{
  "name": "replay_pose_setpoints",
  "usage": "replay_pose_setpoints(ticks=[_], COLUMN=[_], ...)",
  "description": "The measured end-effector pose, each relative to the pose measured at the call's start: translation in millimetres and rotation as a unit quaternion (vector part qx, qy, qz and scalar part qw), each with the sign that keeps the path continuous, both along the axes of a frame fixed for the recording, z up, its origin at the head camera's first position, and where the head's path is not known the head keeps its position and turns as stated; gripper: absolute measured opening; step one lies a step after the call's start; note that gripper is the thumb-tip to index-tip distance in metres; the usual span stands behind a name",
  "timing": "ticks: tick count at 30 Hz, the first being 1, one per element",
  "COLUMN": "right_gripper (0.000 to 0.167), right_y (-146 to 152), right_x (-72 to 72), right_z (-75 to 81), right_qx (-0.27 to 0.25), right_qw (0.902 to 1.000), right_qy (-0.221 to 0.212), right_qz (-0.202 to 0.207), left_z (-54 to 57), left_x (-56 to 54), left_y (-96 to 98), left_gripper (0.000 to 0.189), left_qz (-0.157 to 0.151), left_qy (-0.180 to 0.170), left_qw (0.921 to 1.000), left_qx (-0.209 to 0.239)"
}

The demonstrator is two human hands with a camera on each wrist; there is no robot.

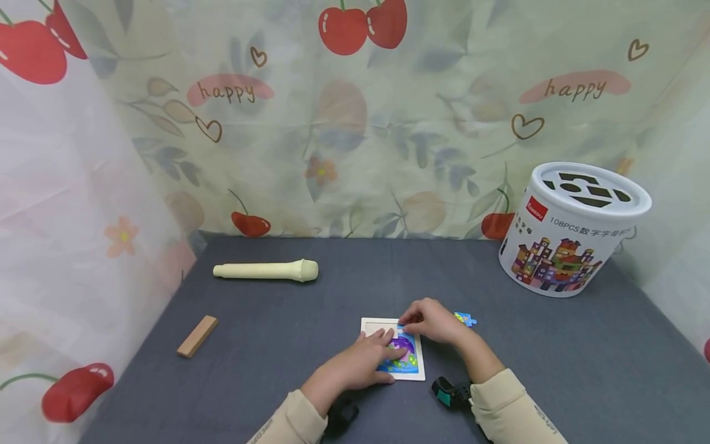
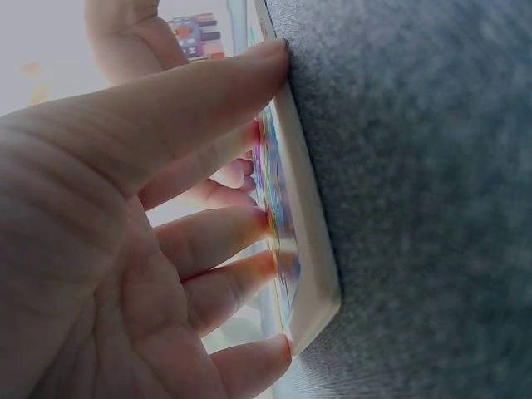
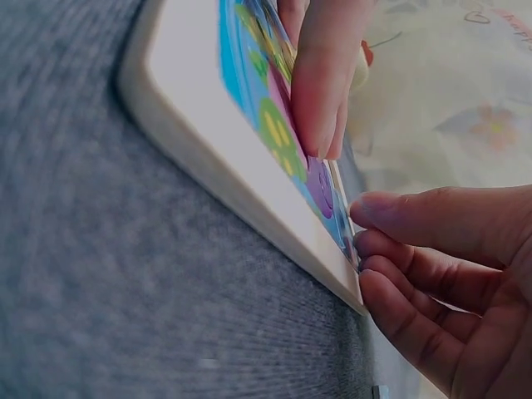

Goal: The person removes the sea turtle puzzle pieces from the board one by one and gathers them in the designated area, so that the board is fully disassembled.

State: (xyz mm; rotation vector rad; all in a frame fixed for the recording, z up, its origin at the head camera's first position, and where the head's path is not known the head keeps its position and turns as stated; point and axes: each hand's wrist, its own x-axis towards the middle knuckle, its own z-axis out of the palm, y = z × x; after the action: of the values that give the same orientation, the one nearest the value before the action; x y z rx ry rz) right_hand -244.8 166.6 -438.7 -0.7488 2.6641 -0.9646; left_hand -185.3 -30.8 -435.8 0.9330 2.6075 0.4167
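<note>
A small jigsaw puzzle point(image 1: 407, 361) with a blue, purple and green picture lies in a pale tray point(image 1: 421, 370); bare tray floor shows at its upper left. My left hand point(image 1: 363, 364) rests on it with fingers spread, fingertips pressing the picture and thumb at the near rim. At the tray's upper right, my right hand point(image 1: 438, 322) pinches a blue puzzle piece point(image 1: 400, 330) with curled fingers, the piece mostly hidden by the fingertips. Just behind the right hand, a loose blue and yellow puzzle piece point(image 1: 465, 319) lies on the table.
A cream toy microphone point(image 1: 266, 271) lies at the back left, with a wooden block point(image 1: 197, 337) nearer the left edge. A white block bucket point(image 1: 571, 231) stands at the back right of the dark table point(image 1: 310, 394). Patterned curtains point(image 1: 388, 154) surround the table's back and sides.
</note>
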Motion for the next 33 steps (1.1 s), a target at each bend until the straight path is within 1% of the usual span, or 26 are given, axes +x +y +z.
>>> replay_pose_setpoints(ticks=[5, 15, 21, 26, 31, 33], right_gripper=[0.013, 0.013, 0.012, 0.011, 0.011, 0.01], right_y=[0.5, -1.8, -2.7, -4.0, -4.8, -4.6], right_x=[0.9, 2.5, 3.4, 3.8, 4.1, 3.4], right_z=[0.8, -2.5, -3.8, -5.1, -5.4, -4.8], right_qx=[0.002, 0.001, -0.006, -0.006, -0.009, -0.014], right_qw=[1.0, 0.9994, 0.9995, 0.9995, 0.9991, 0.9992], right_qy=[0.007, 0.025, 0.031, 0.029, 0.038, 0.034], right_qz=[0.001, 0.023, 0.007, -0.008, -0.018, -0.018], left_z=[0.2, 0.0, 1.5, 2.9, 1.8, 0.5], left_x=[0.3, 1.4, 1.7, 1.9, 2.3, 2.4], left_y=[0.3, 0.0, 0.4, -0.1, -0.3, -0.6], left_gripper=[0.053, 0.052, 0.052, 0.052, 0.052, 0.052], left_qz=[0.002, 0.002, -0.003, -0.001, -0.001, -0.002], left_qy=[-0.006, -0.005, 0.0, 0.001, 0.009, 0.009], left_qw=[1.0, 1.0, 1.0, 1.0, 1.0, 0.9999], left_qx=[0.002, 0.0, 0.003, 0.002, 0.004, 0.005])
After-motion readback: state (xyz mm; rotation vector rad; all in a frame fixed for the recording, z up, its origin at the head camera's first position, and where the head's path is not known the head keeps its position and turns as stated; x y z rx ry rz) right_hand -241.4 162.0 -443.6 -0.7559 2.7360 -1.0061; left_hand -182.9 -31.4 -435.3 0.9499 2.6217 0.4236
